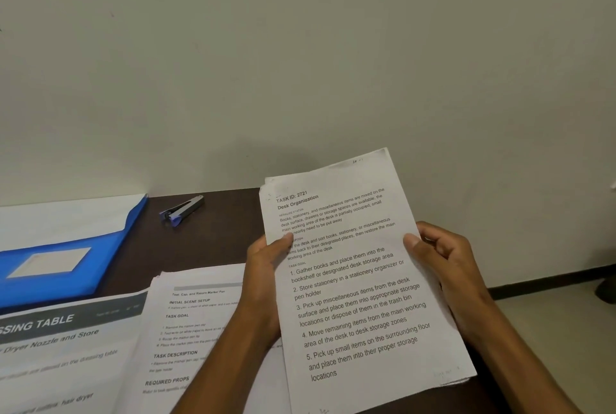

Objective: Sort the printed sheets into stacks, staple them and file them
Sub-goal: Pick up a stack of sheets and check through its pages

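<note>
A stack of printed sheets (353, 283), headed "Desk Organization", is raised above the dark desk (213, 240), tilted to the right. My left hand (266, 267) grips its left edge with the thumb on the front page. My right hand (443, 267) grips its right edge, thumb on the front too. Two more printed stacks lie flat on the desk: one (196, 330) just left of my left forearm, another (60, 357) with a grey header at the lower left. A blue-tipped stapler (181, 209) lies near the wall. A blue file folder (63, 253) lies at the left.
The desk stands against a plain pale wall (300, 63). Its right edge ends near my right forearm, with light floor (550, 330) and a dark skirting board beyond. A white sheet (66, 217) lies in the open folder.
</note>
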{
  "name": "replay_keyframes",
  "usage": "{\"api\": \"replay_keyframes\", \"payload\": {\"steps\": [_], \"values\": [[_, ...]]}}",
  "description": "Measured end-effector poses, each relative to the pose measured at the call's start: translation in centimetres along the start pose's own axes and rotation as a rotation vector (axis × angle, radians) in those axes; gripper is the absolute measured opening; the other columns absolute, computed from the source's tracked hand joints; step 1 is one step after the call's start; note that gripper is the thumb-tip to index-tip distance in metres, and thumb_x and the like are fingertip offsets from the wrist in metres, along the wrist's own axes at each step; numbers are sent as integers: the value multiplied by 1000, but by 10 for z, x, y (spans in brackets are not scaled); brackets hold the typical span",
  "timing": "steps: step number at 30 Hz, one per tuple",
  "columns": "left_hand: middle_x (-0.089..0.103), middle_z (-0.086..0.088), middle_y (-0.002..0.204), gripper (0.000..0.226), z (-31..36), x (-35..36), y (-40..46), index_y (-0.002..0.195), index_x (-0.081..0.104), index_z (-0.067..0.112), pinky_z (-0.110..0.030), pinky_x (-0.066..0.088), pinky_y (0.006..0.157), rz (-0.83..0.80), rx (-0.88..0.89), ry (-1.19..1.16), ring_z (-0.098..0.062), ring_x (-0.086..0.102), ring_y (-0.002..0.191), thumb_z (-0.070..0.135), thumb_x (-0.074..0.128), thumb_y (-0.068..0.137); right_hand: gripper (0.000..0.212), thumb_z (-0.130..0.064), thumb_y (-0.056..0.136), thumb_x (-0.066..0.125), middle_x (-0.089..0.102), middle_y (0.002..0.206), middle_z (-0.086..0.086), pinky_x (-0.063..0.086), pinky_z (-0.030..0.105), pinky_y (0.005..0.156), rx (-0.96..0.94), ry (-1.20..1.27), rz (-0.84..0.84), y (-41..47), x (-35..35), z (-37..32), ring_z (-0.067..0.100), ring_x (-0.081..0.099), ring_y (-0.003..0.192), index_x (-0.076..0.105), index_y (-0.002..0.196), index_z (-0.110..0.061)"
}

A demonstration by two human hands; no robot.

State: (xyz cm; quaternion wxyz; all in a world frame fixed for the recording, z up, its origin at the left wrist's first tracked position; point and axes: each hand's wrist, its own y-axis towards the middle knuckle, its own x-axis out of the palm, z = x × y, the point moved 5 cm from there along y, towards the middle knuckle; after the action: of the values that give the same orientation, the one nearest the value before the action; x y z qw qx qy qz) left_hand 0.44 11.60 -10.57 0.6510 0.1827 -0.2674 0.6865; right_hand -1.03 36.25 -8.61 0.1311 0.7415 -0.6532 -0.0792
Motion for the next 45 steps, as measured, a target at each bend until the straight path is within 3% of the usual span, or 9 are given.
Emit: {"api": "replay_keyframes", "payload": {"steps": [4, 7, 10, 13, 16, 21, 24, 30, 45], "values": [[76, -22, 117, 29, 1, -3, 0, 126, 67, 9, -57, 64, 81, 30, -8, -23, -42, 76, 100, 7, 51, 101, 44, -32, 109, 48, 77, 89, 17, 58, 36, 62, -42, -49, 144, -1, -6, -6, 32, 73, 71, 72, 99, 3], [76, -24, 112, 28, 0, -8, 3, 121, 69, 6, -51, 65, 76, 77, -15, -30, -39, 77, 89, 7, 55, 96, 29, -26, 108, 55, 78, 95, 12, 62, 54, 80, -171, -219, 302, -1, -19, -9, 38, 73, 87, 78, 98, -10], [73, -23, 116, 40, -3, -14, 8, 121, 67, 2, -52, 59, 84, 105, -29, -54, -42, 69, 95, 14, 63, 84, 10, -21, 101, 67, 78, 103, -3, 62, 51, 87, -183, -387, 343, 0, -24, -10, 21, 74, 98, 76, 104, -22], [68, -17, 96, 30, -6, -15, 10, 101, 66, 12, -42, 56, 69, 92, -66, -117, -34, 65, 79, 22, 66, 72, 16, -20, 93, 76, 75, 100, -9, 62, 40, 84, -123, -409, 321, 2, -18, -6, 11, 71, 95, 73, 107, -28], [62, -4, 67, 19, -10, -11, 11, 76, 62, 15, -31, 50, 51, 42, -85, -199, -21, 60, 54, 18, 49, 90, 25, -22, 89, 81, 72, 97, -11, 60, 31, 80, -92, -435, 327, 3, -16, -2, 8, 69, 88, 71, 110, -32], [63, -8, 66, 23, -12, -7, 9, 79, 59, 12, -34, 50, 46, 17, -140, -171, -23, 60, 52, 18, 42, 93, 34, -13, 86, 83, 69, 89, -4, 60, 36, 76, -97, -381, 343, 5, -21, -1, 13, 64, 79, 68, 112, -29], [66, -13, 78, 16, -11, -7, 8, 92, 62, 11, -37, 52, 62, 2, -137, -137, -28, 63, 65, 20, 50, 89, 30, -11, 86, 84, 69, 85, -4, 60, 37, 76, -89, -347, 338, 5, -20, 1, 12, 62, 76, 68, 107, -26], [66, -19, 104, 39, -8, -11, 9, 112, 64, 11, -46, 53, 76, 51, -110, -106, -36, 62, 86, 19, 63, 73, 15, -13, 87, 82, 73, 84, -2, 57, 33, 72, -110, -371, 361, 4, -22, 2, 23, 68, 79, 72, 89, -24], [64, -10, 69, 11, -9, -9, 10, 85, 58, 10, -33, 51, 46, 30, -111, -144, -25, 62, 55, 13, 48, 86, 10, -19, 95, 76, 77, 87, 4, 61, 55, 80, -86, -280, 459, 6, -38, 10, 33, 74, 87, 70, 88, -24]]}}
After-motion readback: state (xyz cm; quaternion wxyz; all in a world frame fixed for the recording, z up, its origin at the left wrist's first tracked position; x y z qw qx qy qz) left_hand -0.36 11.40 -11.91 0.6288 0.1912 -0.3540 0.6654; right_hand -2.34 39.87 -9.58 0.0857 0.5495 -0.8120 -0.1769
